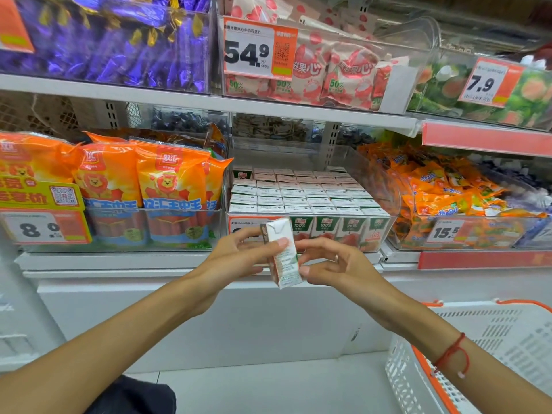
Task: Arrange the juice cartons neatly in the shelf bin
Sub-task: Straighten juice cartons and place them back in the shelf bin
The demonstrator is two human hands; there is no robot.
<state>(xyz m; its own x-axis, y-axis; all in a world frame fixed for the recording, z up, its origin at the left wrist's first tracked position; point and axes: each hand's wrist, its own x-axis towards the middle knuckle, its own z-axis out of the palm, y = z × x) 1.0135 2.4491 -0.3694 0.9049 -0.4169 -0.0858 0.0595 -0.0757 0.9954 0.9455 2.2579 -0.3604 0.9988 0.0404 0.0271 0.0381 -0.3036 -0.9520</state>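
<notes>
One small juice carton [283,254] is held in front of the shelf, pinched between the fingers [280,242] of the left hand [239,253], whose thumb lies across its white side panel. The right hand [334,262] is set against the carton's other side, its fingertips touching the lower edge while the remaining fingers stay loosely spread, so the carton is steadied rather than clamped from that side. The carton is tilted, its folded top leaning toward the left and its base pointing down and to the right.

Just behind it stands the clear shelf bin [385,186], packed with rows of cartons [298,194] whose tops form a level grid. The front row is seen through the wall, labels facing out; its left end is hidden behind the hands and a price tag [245,227], so an open slot there cannot be confirmed.

For the step to be done well, the carton should probably be turned upright first, label brought to the front like its neighbours, and then lowered straight into a gap so that the packed rows are not disturbed. A white basket [490,339] with orange trim stands at the lower right.
</notes>
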